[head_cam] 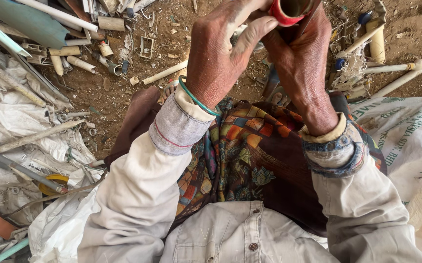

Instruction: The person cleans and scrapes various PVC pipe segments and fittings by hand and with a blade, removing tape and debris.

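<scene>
My pale shirt (240, 234) and bright patterned cloth (240, 156) sit closest. Up top, my left hand (220, 53) and right hand (301, 63) both grasp a red-rimmed tube (289, 9) (pipe bits (165, 73) lie on the dirt).
</scene>
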